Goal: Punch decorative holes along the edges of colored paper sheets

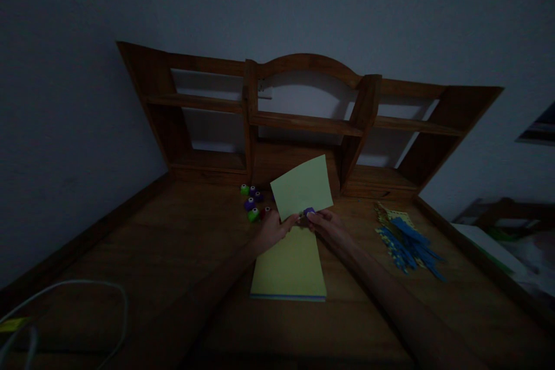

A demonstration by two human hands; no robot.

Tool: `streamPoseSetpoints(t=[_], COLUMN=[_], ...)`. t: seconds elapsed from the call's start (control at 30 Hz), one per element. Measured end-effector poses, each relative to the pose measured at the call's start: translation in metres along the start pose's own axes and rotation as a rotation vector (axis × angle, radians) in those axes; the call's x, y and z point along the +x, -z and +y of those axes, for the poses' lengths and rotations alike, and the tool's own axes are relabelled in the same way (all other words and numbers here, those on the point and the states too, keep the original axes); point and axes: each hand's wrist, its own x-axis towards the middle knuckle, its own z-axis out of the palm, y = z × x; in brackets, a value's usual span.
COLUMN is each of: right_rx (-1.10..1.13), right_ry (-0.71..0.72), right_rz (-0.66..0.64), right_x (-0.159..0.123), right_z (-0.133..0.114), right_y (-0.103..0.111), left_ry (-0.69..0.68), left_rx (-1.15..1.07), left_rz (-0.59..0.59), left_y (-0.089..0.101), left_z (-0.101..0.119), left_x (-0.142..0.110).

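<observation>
A sheet of pale yellow paper stands tilted above the desk, its lower edge at both my hands. My left hand is closed on that edge, thumb and fingers pinching it. In my right hand is a small purple piece that looks like a craft punch, held at the paper's lower edge. Beneath my hands lies a stack of pale yellow paper with a bluish layer under it. Several small green, purple and red punches sit just beyond my left hand.
Blue and yellow paper strips lie in a loose pile on the right of the wooden desk. A wooden shelf unit stands along the back. At the lower left runs a white cable, near a yellow item. The light is dim.
</observation>
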Motion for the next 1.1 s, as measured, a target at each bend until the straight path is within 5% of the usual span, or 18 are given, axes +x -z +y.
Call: streamPoseSetpoints(t=[0.37, 0.67, 1.1], right_rx=[-0.028, 0.052, -0.052], right_ry=[0.002, 0.024, 0.03], right_rz=[0.101, 0.085, -0.011], right_x=[-0.003, -0.003, -0.011], right_z=[0.0, 0.002, -0.011], right_y=[-0.002, -0.002, -0.009], left_ry=[0.015, 0.045, 0.108], left_rx=[-0.046, -0.177, -0.39], left_rz=[0.043, -0.156, -0.104], left_y=[-0.002, -0.002, 0.003], left_z=[0.004, 0.007, 0.026], left_x=[0.0, -0.007, -0.009])
